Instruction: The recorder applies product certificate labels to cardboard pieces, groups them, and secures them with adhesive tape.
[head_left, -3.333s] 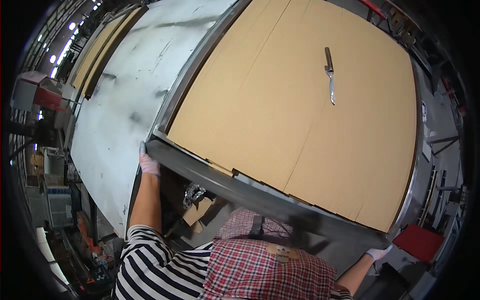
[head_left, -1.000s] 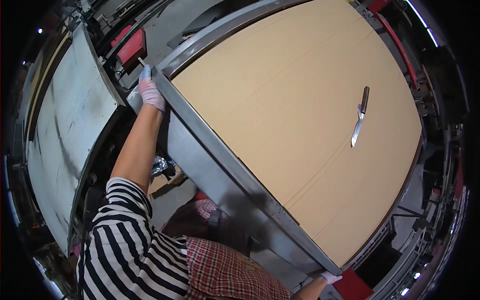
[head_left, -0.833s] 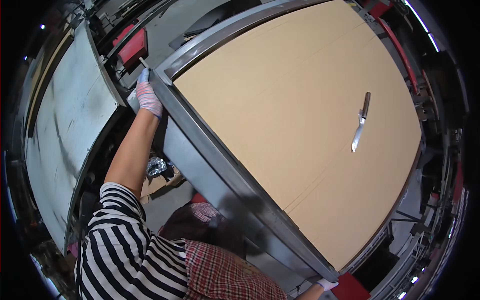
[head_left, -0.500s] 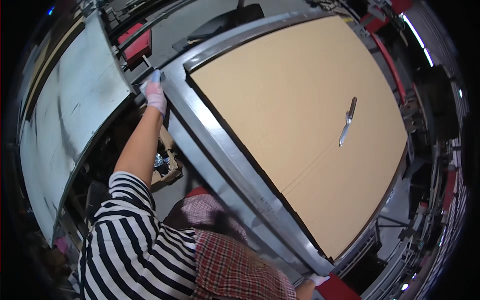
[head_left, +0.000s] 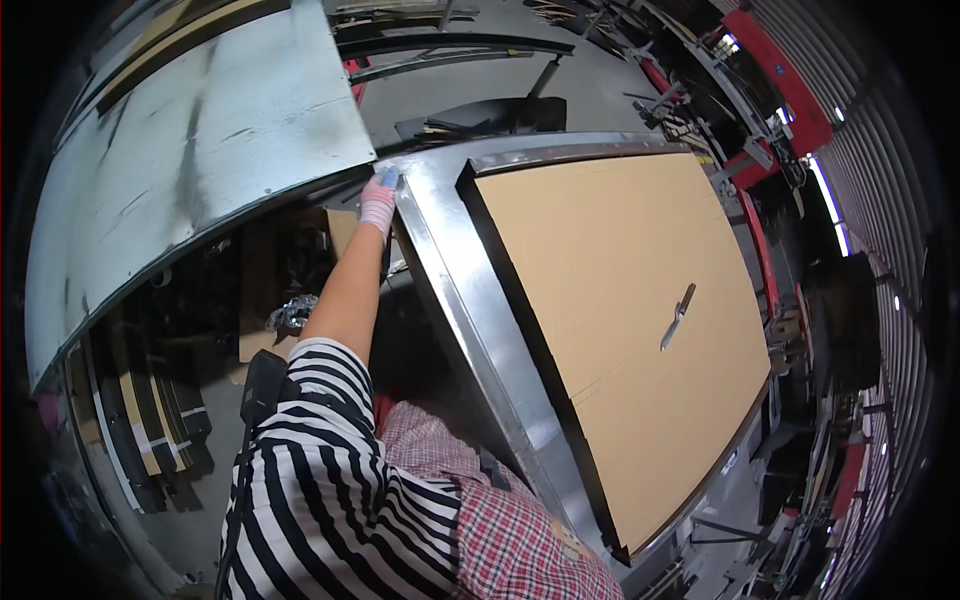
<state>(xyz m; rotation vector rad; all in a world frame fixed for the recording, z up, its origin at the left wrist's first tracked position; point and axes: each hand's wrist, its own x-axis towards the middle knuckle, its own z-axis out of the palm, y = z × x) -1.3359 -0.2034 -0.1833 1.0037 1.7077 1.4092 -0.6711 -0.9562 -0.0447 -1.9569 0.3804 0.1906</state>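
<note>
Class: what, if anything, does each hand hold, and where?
Left hand: the wide, silvery metal frame, held by its upper-left corner. Right hand: out of view, cannot be told.

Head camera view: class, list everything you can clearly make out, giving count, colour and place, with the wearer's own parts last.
Metal frame: one, silver-grey, centre.
Flat sheet: one, tan, cardboard-like, within the metal frame's edges.
Knife: one, brown handle and silvery blade, on the flat sheet.
Sheet-topped table: one, pale grey with dark smudges, upper left.
Crumpled foil: one bundle, silver, left of centre.
Long boards: several, tan and dark, lower left.
Large panel: one, red, upper right.
Plaid apron: one, mainly red and white, bottom centre.
Striped shirt: one, black and white, bottom.
Hands: one, the left, pink-and-blue glove, at the metal frame's upper-left corner; right out of view.
</note>
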